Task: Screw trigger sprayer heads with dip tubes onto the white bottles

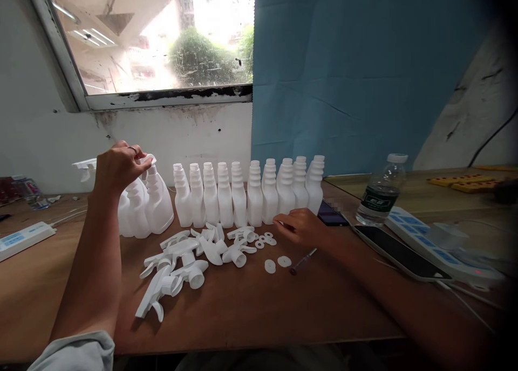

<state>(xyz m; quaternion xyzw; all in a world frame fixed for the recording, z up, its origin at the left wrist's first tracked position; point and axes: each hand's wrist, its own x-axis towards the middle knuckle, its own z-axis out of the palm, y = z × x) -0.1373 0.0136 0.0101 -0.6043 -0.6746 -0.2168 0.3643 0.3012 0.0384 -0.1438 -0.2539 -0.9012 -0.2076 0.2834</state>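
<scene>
At the left, my left hand (121, 163) is closed around the top of a white spray bottle (159, 204), its fingers hiding most of the spray head. That bottle stands among several other white bottles, and one trigger spray head (84, 167) juts out behind my wrist. My right hand (301, 225) is low over the table, its fingers stretched leftward and slightly apart, beside small white ring washers (261, 245). Two larger white discs (284, 261) lie closer to me. Loose white trigger spray heads (194, 268) are heaped mid-table.
Open-necked white bottles (225, 198) stand in a row at the back. Rightward are a water bottle (376, 196), a phone (399, 252) and a power strip (441, 252). A small tool (303, 260) lies by my right forearm. Another power strip (26, 239) sits far left.
</scene>
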